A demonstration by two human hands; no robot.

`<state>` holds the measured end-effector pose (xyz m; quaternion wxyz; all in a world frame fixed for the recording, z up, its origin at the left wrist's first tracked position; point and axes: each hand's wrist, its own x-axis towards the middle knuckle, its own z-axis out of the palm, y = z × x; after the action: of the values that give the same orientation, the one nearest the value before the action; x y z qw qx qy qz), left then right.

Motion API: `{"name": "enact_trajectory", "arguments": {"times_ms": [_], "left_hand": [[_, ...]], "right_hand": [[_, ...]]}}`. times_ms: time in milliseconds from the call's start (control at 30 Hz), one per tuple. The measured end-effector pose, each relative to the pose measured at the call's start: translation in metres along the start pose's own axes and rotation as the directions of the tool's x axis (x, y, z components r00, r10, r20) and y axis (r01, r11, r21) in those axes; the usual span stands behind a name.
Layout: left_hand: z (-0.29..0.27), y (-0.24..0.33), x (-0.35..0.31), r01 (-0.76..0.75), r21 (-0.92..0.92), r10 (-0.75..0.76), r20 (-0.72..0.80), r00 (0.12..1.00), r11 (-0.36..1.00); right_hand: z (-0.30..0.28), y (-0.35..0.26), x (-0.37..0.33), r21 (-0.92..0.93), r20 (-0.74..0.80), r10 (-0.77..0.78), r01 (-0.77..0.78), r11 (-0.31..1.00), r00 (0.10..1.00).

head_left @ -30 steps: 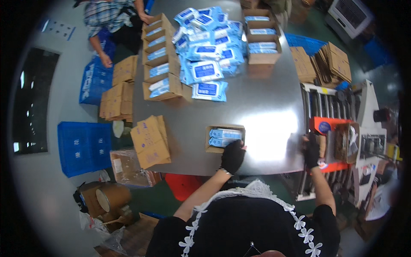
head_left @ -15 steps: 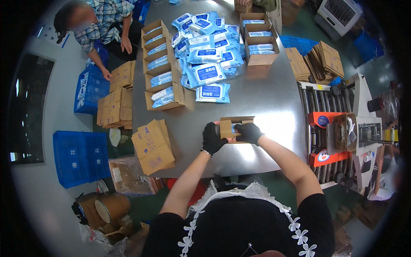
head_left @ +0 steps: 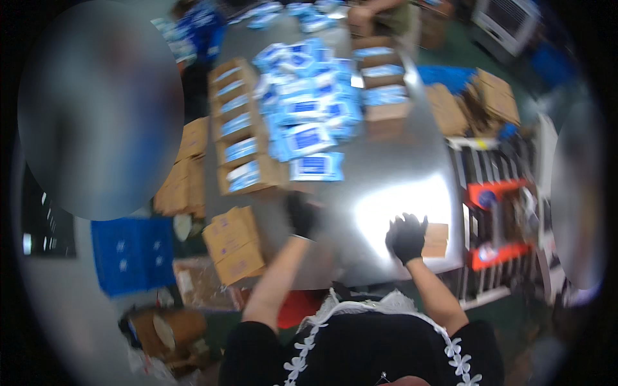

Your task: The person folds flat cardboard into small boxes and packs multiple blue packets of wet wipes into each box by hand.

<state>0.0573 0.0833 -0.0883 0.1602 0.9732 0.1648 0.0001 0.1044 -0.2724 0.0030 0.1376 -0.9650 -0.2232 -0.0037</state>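
Note:
My right hand (head_left: 407, 238), in a black glove, is open above the steel table (head_left: 360, 212), its fingers apart. Just to its right lies a small brown carton (head_left: 436, 240), close to the table's right edge. My left hand (head_left: 302, 215), also black-gloved, is smeared by motion, so its fingers do not show clearly. It hovers near the front end of a row of open cartons (head_left: 241, 128) filled with wipes packs. Beyond it, blue-and-white wipes packs (head_left: 302, 106) are heaped in the middle of the table.
Flattened cartons (head_left: 235, 244) are stacked on the table's left front corner. More filled open cartons (head_left: 384, 83) stand at the right back. A roller conveyor (head_left: 492, 219) runs beside the table's right edge. Blue crates (head_left: 132, 254) stand on the left. Another person's hand (head_left: 364, 19) shows at the far end.
Both hands have come off the small carton and moved apart. The carton now lies farther right, beside my right hand. My left hand has shifted left. The whole view has tilted and blurred.

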Motion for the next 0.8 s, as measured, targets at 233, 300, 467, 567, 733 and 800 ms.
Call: {"name": "enact_trajectory", "arguments": {"times_ms": [233,300,467,567,733,800], "left_hand": [[-0.076,-0.114,0.088,0.485,0.046,-0.364,-0.6,0.712,0.873],[-0.093,-0.075,0.09,0.615,0.122,-0.564,-0.292,0.772,0.779],[-0.081,-0.058,0.023,0.295,0.223,-0.244,-0.229,0.942,0.929],[-0.044,-0.017,-0.046,0.07,0.076,-0.066,-0.054,0.996,0.995],[-0.037,0.179,-0.117,-0.098,-0.158,0.108,0.055,0.993,0.983],[-0.061,0.194,-0.125,-0.157,-0.268,0.142,-0.074,0.987,0.951]], "right_hand": [[-0.016,0.133,0.01,-0.035,-0.049,-0.006,0.004,0.999,0.999],[-0.015,0.162,0.007,-0.083,0.057,0.025,-0.021,0.996,0.998],[-0.029,0.225,0.008,-0.069,0.149,0.048,-0.038,0.997,0.988],[-0.022,0.252,0.005,0.032,-0.053,-0.026,0.028,0.999,0.998],[0.015,0.075,-0.012,0.521,0.044,-0.281,0.218,0.825,0.959],[-0.027,-0.01,-0.02,0.682,0.085,-0.302,0.165,0.713,0.95]]}}
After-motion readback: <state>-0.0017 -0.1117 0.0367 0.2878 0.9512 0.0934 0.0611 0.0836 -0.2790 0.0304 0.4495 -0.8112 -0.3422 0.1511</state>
